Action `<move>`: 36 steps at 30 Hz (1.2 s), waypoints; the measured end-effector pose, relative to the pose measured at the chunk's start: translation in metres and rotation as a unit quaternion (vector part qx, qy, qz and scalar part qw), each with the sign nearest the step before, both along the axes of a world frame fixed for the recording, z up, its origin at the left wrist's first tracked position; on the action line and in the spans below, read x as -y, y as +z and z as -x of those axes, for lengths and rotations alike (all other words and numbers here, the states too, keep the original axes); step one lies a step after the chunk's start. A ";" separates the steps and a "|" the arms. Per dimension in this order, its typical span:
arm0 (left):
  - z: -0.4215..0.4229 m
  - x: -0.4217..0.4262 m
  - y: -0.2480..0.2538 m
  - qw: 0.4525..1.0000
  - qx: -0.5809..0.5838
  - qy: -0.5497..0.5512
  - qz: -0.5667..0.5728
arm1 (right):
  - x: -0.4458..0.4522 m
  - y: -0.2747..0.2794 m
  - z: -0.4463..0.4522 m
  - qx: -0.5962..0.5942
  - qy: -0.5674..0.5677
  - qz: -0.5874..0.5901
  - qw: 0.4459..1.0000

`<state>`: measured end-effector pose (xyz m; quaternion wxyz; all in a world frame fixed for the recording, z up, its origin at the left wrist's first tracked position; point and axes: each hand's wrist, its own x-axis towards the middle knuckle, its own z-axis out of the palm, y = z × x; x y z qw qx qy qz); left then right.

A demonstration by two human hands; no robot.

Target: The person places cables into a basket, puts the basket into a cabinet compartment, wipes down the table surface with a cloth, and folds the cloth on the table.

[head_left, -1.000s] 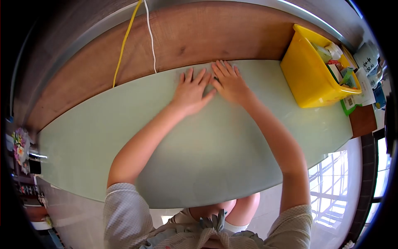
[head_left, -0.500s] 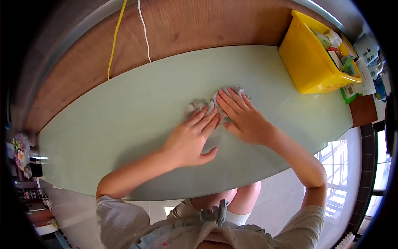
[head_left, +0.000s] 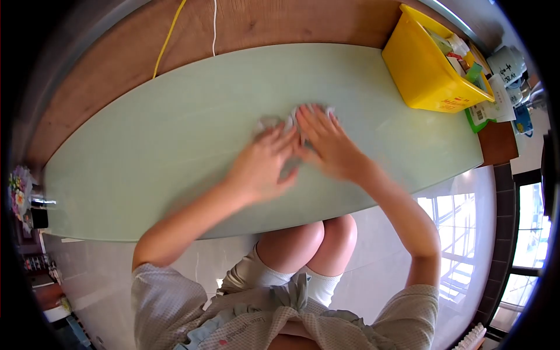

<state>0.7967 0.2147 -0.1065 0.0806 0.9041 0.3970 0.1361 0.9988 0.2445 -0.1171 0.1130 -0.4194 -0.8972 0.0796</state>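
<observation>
A crumpled greyish cloth (head_left: 269, 122) lies on the pale green tabletop (head_left: 146, 151), mostly hidden beneath my fingers. My left hand (head_left: 261, 165) rests on its near left side with fingers stretched out and the thumb apart, smeared by motion. Just right of it, my right hand (head_left: 328, 142) lies flat over the cloth's right part, palm down, fingers extended. The two hands nearly touch at the fingertips. Neither is wrapped round the cloth.
A yellow basket (head_left: 429, 73) of small packages stands at the table's far right corner, beside cups (head_left: 506, 64). Yellow (head_left: 168, 41) and white (head_left: 214, 29) cords hang down the wooden panel (head_left: 280, 23) behind. Flowers (head_left: 20, 189) show at far left; my knees (head_left: 291, 245) are below the near edge.
The view has tilted, so the table sits higher and more of my legs shows. My hands stay on the cloth, now blurred, at about the same spot on the table.
</observation>
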 end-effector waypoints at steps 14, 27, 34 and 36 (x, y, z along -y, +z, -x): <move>0.014 0.013 -0.002 0.998 0.037 0.033 0.023 | 0.015 -0.015 0.032 -0.063 -0.048 0.000 0.997; 0.078 0.160 0.008 0.992 0.065 0.067 0.084 | 0.143 -0.003 0.089 -0.103 0.046 -0.028 0.993; 0.046 0.155 0.001 0.995 0.073 0.056 0.044 | 0.130 -0.007 0.052 -0.074 0.088 -0.037 0.993; 0.009 0.144 -0.006 0.996 0.079 0.030 0.014 | 0.129 0.000 0.018 -0.054 0.062 -0.040 0.996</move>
